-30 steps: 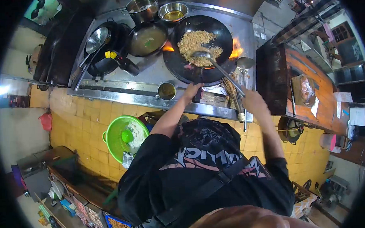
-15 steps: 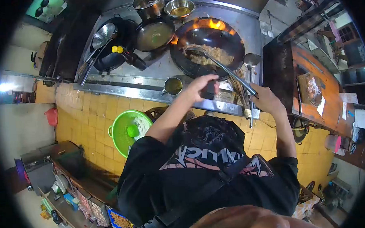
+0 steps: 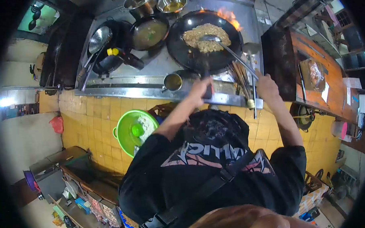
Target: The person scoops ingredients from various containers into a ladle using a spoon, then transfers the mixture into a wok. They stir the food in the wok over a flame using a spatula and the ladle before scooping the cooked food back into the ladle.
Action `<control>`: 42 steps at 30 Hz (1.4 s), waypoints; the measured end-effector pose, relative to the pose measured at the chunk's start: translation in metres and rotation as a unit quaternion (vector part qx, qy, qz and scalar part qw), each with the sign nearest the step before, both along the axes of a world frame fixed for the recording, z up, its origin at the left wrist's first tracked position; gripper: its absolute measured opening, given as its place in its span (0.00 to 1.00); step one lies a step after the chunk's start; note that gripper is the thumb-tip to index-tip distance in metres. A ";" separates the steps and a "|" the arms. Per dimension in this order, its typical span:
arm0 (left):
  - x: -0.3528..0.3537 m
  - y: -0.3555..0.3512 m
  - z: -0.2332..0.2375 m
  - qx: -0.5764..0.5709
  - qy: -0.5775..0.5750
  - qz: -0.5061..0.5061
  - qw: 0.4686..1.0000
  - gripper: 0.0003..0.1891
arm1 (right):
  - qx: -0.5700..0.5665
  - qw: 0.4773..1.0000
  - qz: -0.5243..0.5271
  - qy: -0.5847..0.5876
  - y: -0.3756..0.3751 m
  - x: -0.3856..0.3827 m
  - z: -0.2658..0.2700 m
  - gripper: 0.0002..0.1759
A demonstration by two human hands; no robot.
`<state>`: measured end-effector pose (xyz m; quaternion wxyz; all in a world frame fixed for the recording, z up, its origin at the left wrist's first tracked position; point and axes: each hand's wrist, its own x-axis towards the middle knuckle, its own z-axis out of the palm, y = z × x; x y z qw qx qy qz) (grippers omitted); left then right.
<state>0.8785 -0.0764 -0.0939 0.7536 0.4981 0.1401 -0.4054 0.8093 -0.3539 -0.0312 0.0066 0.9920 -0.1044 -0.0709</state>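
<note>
My left hand (image 3: pixel 200 90) is closed round the handle of the large black wok (image 3: pixel 188 59), at the wok's near edge. Brown fried food (image 3: pixel 203 33) is spread over the wok's middle and far part. My right hand (image 3: pixel 267 88) grips the long handle of a metal ladle (image 3: pixel 210 38), whose bowl rests in the food. Orange flames (image 3: pixel 228 18) rise at the wok's far right rim. A bundle of thin sticks (image 3: pixel 242 81) lies beside the wok, under the ladle's handle.
Left of the wok are a pan of liquid (image 3: pixel 149 33), a metal mug (image 3: pixel 173 81), a yellow-capped bottle (image 3: pixel 132 60) and a strainer (image 3: pixel 99 39). A green basket (image 3: pixel 123 132) is low at the left. A wooden table (image 3: pixel 330 96) stands at the right.
My left hand has closed on the wok's handle. The food has shifted toward the far side, and the ladle's bowl has moved right and away from me. The flames are now at the far right.
</note>
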 end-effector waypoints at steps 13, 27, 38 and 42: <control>0.050 0.000 -0.088 0.041 -0.110 -0.027 0.993 0.11 | 0.194 0.975 0.044 0.102 -0.011 0.087 -0.012 0.19; 0.061 -0.008 -0.100 0.077 -0.062 0.013 0.995 0.12 | -0.038 0.945 0.320 0.057 -0.083 0.146 -0.056 0.17; 0.004 -0.004 0.105 -0.231 0.254 -0.005 0.939 0.08 | 0.013 0.991 0.099 0.086 0.027 0.030 0.089 0.24; 0.035 0.007 -0.012 -0.140 0.050 -0.005 0.989 0.09 | 0.003 0.988 0.149 0.039 0.034 -0.004 0.086 0.27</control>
